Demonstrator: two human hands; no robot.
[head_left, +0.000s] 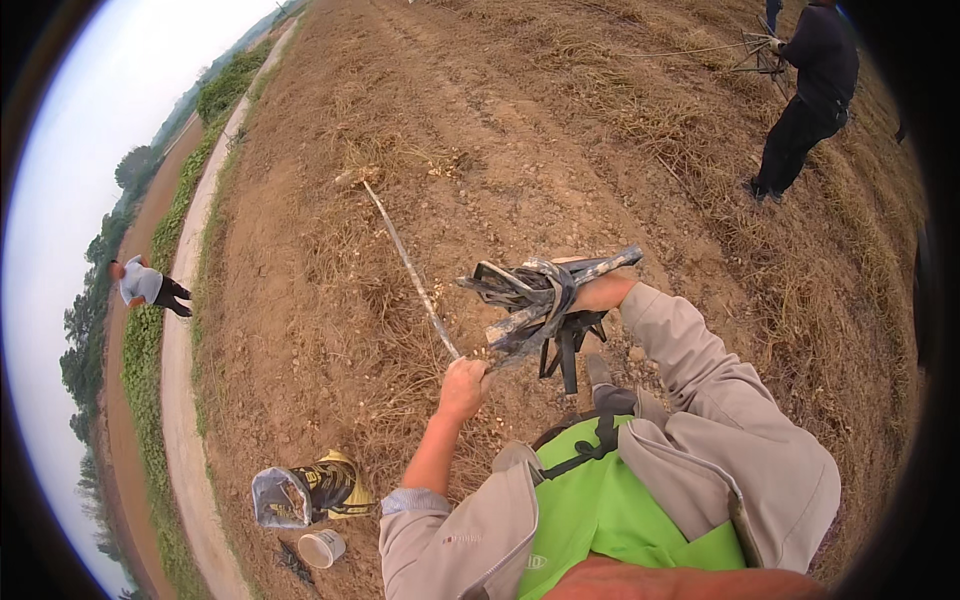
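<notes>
Over dry soil (pixel 490 130), long pale strip (pixel 409 266) tight in left hand (pixel 463 389), tangled bundle (pixel 535 300) (mostly dark) tight in right hand (pixel 604 291)

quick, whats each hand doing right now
Left hand: closed, holding the near end of the long pale strip.
Right hand: closed, holding the bundle of strips, fingers partly hidden.

Open soil (pixel 447 245) between strip (pixel 413 270) and bundle (pixel 548 298)

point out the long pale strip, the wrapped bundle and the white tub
Long pale strip (pixel 410 266), head view: mid-length
Wrapped bundle (pixel 555 298), head view: dark wrapping near its middle
White tub (pixel 322 548), head view: middle of its visible surface
</notes>
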